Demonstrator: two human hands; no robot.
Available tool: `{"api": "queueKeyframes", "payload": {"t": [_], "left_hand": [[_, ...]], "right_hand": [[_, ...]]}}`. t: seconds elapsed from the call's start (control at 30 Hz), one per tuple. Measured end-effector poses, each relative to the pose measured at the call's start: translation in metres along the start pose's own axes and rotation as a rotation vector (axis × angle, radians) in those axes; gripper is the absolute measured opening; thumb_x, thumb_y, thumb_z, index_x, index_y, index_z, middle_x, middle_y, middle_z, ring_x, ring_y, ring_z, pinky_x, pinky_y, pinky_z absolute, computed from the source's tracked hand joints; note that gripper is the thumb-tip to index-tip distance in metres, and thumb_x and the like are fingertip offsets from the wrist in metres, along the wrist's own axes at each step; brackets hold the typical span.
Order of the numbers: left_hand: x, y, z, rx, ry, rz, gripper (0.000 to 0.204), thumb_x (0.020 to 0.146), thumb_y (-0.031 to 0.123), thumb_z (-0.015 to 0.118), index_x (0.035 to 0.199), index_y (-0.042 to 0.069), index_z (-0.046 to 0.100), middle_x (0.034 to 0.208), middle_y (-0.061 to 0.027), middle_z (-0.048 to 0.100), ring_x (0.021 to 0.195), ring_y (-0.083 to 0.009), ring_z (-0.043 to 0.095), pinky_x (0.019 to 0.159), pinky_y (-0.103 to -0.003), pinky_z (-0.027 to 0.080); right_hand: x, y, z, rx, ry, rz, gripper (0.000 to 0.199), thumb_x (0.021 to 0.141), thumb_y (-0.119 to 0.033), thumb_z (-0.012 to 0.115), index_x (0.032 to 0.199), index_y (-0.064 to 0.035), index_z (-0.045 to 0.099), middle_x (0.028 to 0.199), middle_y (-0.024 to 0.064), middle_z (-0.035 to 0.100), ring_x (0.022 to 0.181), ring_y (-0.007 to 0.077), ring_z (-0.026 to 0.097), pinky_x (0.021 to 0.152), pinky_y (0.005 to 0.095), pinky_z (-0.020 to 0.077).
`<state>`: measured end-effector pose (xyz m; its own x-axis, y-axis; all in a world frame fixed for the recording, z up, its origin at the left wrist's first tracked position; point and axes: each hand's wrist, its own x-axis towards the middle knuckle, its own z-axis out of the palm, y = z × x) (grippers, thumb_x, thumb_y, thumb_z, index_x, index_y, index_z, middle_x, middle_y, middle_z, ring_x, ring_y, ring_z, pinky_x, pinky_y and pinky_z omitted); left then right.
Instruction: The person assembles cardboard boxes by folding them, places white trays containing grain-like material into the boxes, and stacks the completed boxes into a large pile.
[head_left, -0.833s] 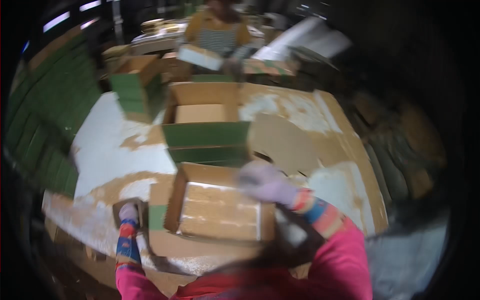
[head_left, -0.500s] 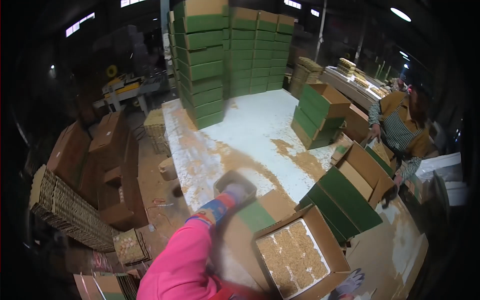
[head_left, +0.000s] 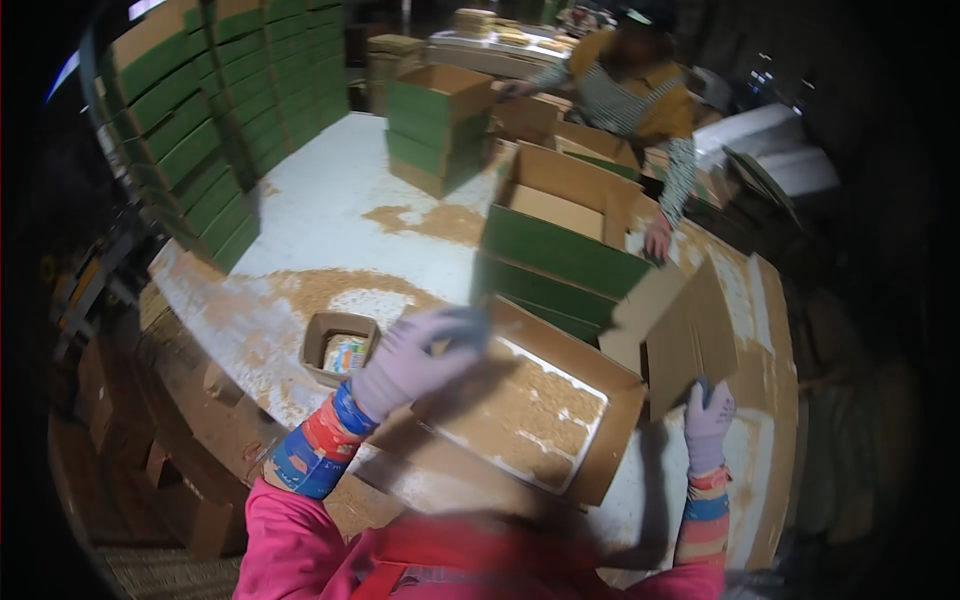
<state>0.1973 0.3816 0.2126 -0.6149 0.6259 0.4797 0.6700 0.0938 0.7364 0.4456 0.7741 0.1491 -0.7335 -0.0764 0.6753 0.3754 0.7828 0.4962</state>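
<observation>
My left hand (head_left: 420, 362), in a pale glove with blurred dark fingertips, is raised over the near left side of an open cardboard box (head_left: 618, 445). Its fingers curl toward the thumb; whatever they may hold is hidden. Inside that box lies a white tray (head_left: 592, 437) filled with tan, sawdust-like flakes. At the right, my right hand (head_left: 708, 420) grips the lower edge of a folded brown cardboard piece (head_left: 695, 340), which stands tilted beside the box. A small open carton (head_left: 318, 345) with colourful packets (head_left: 345, 353) sits left of my left hand.
Green-and-brown boxes (head_left: 180, 130) are stacked high at the far left. More open green boxes (head_left: 560, 245) stand just beyond mine, and a shorter stack (head_left: 430, 130) behind. A co-worker (head_left: 635, 90) reaches in from the far right. Tan flakes (head_left: 330, 285) are scattered over the white tabletop (head_left: 320, 210).
The view has swung to the right. My left hand has come out of the small carton and over the tray-filled box. My right hand now holds the cardboard piece.
</observation>
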Motion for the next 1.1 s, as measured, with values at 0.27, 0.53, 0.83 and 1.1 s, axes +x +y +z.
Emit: {"api": "queueKeyframes", "payload": {"t": [0.27,0.53,0.83,1.1], "left_hand": [[-0.005,-0.063,0.009,-0.150,0.243,-0.035,0.059,0.091,0.019,0.063,0.143,0.002,0.042,0.139,-0.0163,0.050,0.128,-0.0266,0.048,0.109,-0.035,0.037],[-0.061,-0.151,0.048,-1.447,0.252,-0.735,0.048,0.094,0.047,0.061,0.127,0.012,0.057,0.114,-0.0106,0.063,0.107,-0.0225,0.061,0.096,-0.031,0.048],[-0.041,-0.140,0.089,-0.409,-0.557,-0.711,0.099,0.075,0.026,0.084,0.152,0.001,0.026,0.131,-0.0174,0.054,0.117,-0.0193,0.054,0.093,-0.031,0.049],[0.032,-0.019,0.099,-0.825,-0.487,-0.369,0.096,0.085,0.029,0.076,0.153,-0.003,0.016,0.151,-0.0159,0.035,0.136,-0.0219,0.036,0.113,-0.033,0.031]], "right_hand": [[0.136,-0.172,-0.110,0.474,-1.017,-0.552,0.062,0.089,-0.013,0.049,0.149,-0.0110,0.035,0.103,0.0122,0.065,0.081,0.0245,0.067,0.058,0.0436,0.0521],[0.090,-0.149,-0.056,1.496,-0.490,0.085,0.052,0.097,-0.025,0.053,0.146,-0.0096,0.041,0.124,0.0216,0.058,0.115,0.0375,0.057,0.103,0.0431,0.0420],[-0.043,-0.140,-0.040,1.748,-1.097,0.730,0.033,0.100,-0.018,0.047,0.132,-0.0077,0.049,0.131,0.0097,0.056,0.114,0.0163,0.055,0.092,0.0315,0.0498],[-0.080,-0.064,-0.037,1.805,-0.316,0.962,0.036,0.098,-0.030,0.055,0.123,-0.0052,0.056,0.118,0.0129,0.063,0.106,0.0249,0.061,0.088,0.0405,0.0532]]}}
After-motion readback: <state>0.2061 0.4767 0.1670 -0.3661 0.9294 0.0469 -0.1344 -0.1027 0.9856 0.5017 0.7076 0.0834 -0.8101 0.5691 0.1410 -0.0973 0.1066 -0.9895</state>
